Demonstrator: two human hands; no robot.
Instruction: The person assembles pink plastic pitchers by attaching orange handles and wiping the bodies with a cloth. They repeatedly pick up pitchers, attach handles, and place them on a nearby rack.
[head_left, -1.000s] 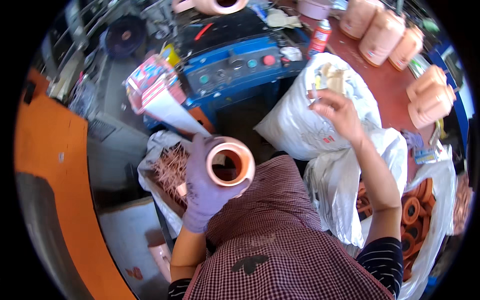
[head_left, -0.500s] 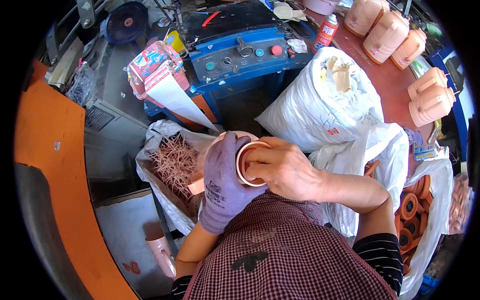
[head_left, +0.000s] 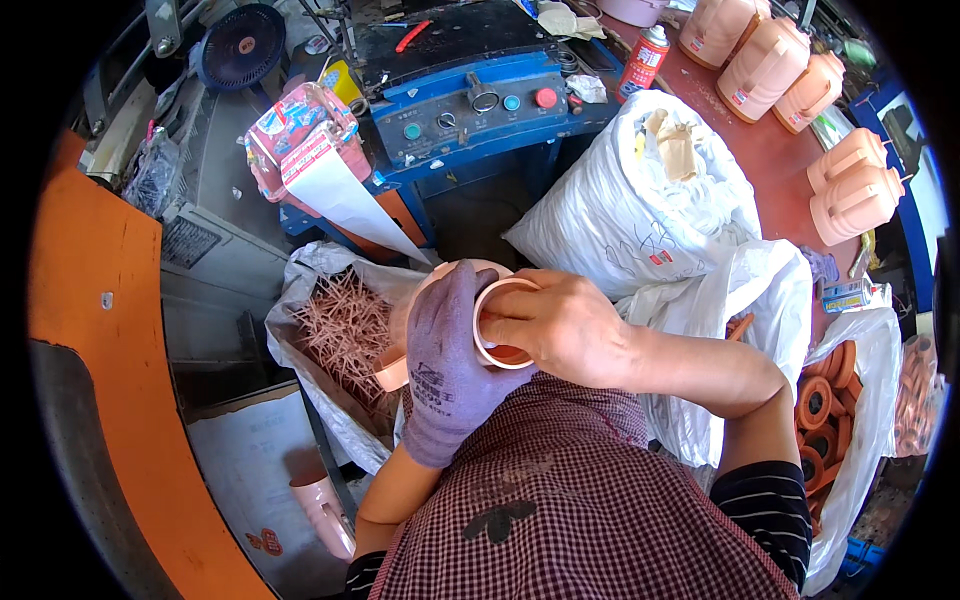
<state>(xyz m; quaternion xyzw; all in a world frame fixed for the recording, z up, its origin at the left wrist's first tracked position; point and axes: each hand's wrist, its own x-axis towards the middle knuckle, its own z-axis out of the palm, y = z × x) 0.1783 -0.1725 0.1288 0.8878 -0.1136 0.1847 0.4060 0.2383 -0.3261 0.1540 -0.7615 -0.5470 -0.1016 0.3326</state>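
In front of my apron I hold a peach plastic jug shell [head_left: 400,325] with its round open end facing right. My left hand [head_left: 445,365], in a purple-grey knit glove, is wrapped around it near the rim. The shell's handle [head_left: 391,370] sticks out on the left, below the glove. My bare right hand [head_left: 575,330] has its curled fingers inside the opening. The fingertips are hidden there, and whatever they grip does not show.
A sack of thin pinkish plastic scraps [head_left: 345,325] stands left of my hands. White sacks [head_left: 580,215] are on the right, one with orange ring-shaped parts [head_left: 815,400]. Finished peach jugs [head_left: 765,70] stand on the red table. Ahead is a blue control panel [head_left: 470,110].
My right hand has turned over a little, and its fingers reach deeper into the opening. My left hand keeps its grip on the jug shell. The whole view has shifted slightly.
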